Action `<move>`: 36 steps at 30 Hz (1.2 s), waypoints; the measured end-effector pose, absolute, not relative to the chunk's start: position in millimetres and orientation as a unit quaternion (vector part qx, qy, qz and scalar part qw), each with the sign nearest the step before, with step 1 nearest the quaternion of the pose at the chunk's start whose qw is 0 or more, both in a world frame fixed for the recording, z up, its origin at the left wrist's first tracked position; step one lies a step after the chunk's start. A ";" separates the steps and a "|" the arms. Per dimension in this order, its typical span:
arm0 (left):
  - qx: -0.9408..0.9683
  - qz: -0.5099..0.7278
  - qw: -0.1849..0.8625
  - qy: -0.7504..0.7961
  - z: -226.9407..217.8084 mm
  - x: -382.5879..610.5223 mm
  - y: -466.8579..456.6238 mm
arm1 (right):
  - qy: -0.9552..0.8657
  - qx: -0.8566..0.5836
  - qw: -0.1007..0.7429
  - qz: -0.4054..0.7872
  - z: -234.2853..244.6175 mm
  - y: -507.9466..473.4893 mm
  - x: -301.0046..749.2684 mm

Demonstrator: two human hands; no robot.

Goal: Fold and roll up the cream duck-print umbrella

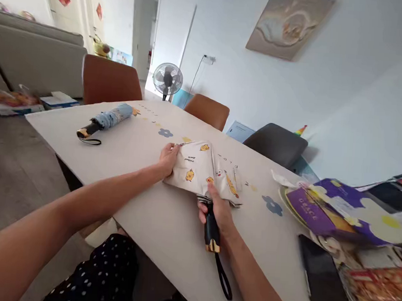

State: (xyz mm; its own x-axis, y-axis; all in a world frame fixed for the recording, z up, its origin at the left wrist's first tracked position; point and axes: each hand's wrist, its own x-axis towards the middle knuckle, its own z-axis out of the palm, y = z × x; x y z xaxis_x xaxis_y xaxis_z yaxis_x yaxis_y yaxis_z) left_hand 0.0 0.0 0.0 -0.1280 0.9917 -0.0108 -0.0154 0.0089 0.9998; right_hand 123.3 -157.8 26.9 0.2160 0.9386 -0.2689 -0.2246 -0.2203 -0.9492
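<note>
A cream folding umbrella (194, 170) printed with yellow ducks lies on the pale table in front of me, its canopy loose and partly spread. My left hand (169, 159) pinches the canopy's left edge. Near the base of the canopy, my right hand (217, 209) grips the umbrella where the fabric meets its black handle, whose gold-trimmed end and black wrist strap point toward me. Farther left, a second umbrella (112, 117), blue and rolled up, rests on the table with its black handle and strap facing me; neither hand touches it.
At the right lie a black phone (326, 278), a purple box (317, 207) and a red package of food (384, 291). Brown chairs (111, 80) and a dark chair (276, 143) stand along the table's far side. Behind them is a standing fan (168, 79).
</note>
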 end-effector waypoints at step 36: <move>0.281 0.403 0.847 0.206 42.8 9.4 -49.4 | -0.345 -0.509 0.444 0.651 36.6 -168.9 118.2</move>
State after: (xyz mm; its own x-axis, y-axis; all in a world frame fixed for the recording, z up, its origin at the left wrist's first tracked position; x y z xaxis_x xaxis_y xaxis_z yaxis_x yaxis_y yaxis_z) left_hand 9.4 -49.4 42.8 0.5906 0.7976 -0.1221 -0.5668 0.5178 0.6408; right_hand 118.2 -168.9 36.6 -0.0870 0.9302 -0.3566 -0.2267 -0.3671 -0.9022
